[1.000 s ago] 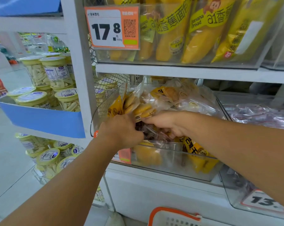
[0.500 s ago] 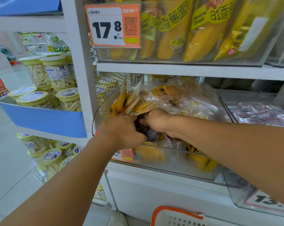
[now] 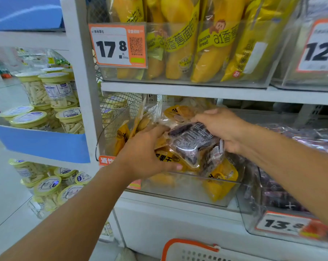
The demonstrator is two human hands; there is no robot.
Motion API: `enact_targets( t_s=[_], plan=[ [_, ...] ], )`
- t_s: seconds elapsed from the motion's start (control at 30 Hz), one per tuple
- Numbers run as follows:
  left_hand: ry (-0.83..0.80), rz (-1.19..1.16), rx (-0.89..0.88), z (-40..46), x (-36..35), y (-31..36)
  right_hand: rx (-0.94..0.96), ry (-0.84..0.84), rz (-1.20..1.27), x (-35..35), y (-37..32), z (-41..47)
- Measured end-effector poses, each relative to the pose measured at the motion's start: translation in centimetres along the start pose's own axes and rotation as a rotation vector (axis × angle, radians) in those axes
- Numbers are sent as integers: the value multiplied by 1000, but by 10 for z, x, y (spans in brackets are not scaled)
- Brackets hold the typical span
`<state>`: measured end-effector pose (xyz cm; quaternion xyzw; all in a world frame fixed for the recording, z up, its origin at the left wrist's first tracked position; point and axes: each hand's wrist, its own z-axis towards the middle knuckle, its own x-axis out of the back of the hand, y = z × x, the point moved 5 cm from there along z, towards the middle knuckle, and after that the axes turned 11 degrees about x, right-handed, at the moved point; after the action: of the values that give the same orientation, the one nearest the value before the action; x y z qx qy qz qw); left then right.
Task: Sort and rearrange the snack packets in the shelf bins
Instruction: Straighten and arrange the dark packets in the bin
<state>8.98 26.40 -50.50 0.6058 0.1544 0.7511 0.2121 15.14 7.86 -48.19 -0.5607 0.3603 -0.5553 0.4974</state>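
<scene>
Head view, frame centre: dark purple packet [image 3: 193,142], buried a second ago, now lifted above yellow packets [image 3: 218,178] in clear bin [image 3: 187,191]. Right hand [image 3: 223,129] grips it; left hand [image 3: 146,155] holds yellow ones. Likely misplaced stock.

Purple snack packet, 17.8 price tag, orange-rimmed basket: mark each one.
purple snack packet [image 3: 192,143]: head view, on its printed back panel.
17.8 price tag [image 3: 112,48]: head view, on the large digits.
orange-rimmed basket [image 3: 185,243]: head view, on its orange rim.
</scene>
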Motion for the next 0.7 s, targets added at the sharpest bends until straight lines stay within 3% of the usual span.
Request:
enact_targets(
  t_s=[0.1, 0.4, 0.57, 0.7],
  plan=[
    [3, -231, -157, -5, -8, 33, 40, 80, 129, 1, -5, -11],
    [-37, -416, -164, -4, -34, 39, 55, 382, 249, 12, 7, -24],
    [-329, -786, 130, 0, -27, 23, 91, 442, 176, 3, 4, -19],
    [-262, -963, 375, 5, -31, 16, 78, 566, 207, 12, -1, -15]
  ],
)
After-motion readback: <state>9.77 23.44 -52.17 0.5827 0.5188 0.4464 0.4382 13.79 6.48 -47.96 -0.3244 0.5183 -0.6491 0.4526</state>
